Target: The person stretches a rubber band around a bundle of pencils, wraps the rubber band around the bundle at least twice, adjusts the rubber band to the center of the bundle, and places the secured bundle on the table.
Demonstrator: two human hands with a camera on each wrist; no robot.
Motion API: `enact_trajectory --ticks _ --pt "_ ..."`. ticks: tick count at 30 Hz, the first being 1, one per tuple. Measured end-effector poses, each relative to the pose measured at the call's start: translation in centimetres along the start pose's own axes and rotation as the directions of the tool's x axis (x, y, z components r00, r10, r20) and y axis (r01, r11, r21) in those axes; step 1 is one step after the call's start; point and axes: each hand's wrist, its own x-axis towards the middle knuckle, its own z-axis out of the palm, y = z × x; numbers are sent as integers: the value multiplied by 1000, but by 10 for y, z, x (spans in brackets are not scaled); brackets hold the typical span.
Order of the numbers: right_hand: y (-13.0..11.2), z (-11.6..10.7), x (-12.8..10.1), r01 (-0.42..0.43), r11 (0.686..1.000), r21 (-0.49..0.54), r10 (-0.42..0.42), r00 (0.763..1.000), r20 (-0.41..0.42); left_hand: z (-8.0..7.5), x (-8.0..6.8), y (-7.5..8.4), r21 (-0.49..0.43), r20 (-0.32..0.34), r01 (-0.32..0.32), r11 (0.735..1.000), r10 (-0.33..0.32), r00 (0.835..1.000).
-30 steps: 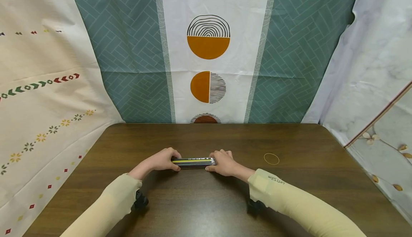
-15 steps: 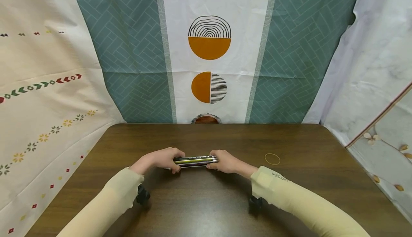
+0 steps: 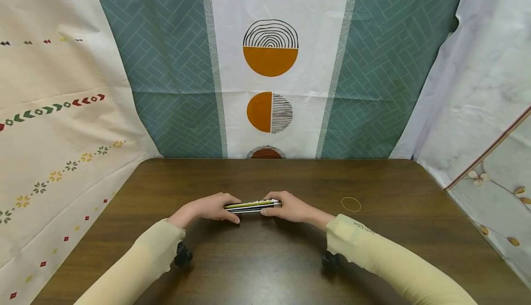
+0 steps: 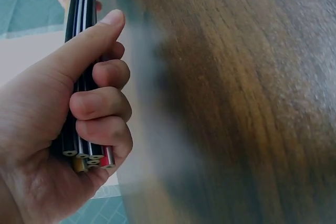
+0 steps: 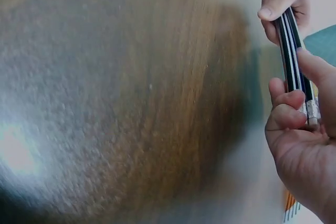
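Note:
A bundle of pencils [image 3: 250, 207], mostly black with white stripes plus a yellow one, spans between both hands over the table's middle. My left hand [image 3: 213, 207] wraps its fingers around the left end; in the left wrist view the unsharpened ends of the pencils [image 4: 84, 153] poke out below the curled fingers, one of them red. At the other end my right hand [image 3: 288, 207] grips the bundle, its thumb along the near side. The right wrist view shows the eraser ends with silver ferrules [image 5: 312, 109] inside that hand's fingers.
A thin yellow rubber band [image 3: 351, 204] lies on the brown wooden table [image 3: 265, 259], right of the right hand. Patterned cloths [image 3: 178, 65] hang behind the table and along both sides. Dark cameras [image 3: 182, 254] sit on the wrists.
The pencil bundle has gone from level to slightly tilted, its right end higher, and is bunched narrower. The left hand has shifted a little right, its thumb now extended along the bundle.

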Motion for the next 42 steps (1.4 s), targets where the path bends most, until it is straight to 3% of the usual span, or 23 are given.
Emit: enact_trajectory --ticks 4,8,18,24,31,36,42 --pt "-2 1 -2 -26 989 146 30 999 -22 0 -1 0 -17 -8 -24 1000 24 1000" --pt "0 1 -1 -39 976 214 52 997 -52 1 -2 0 -38 -3 -32 999 32 999" --pt "1 -1 -4 -33 981 193 48 996 -72 4 -1 7 -65 51 10 998 -7 999" --pt "1 0 -6 -14 977 211 38 993 -110 8 3 9 -26 14 30 999 -29 999" --pt "4 -1 -9 0 979 204 32 988 -152 11 12 17 -64 3 9 998 -9 1000" --pt "4 -4 -12 10 981 195 26 983 -179 14 19 28 26 -96 -41 999 44 994" --pt "3 -6 -16 1 980 199 43 975 -216 22 27 36 249 -250 -51 967 115 961"
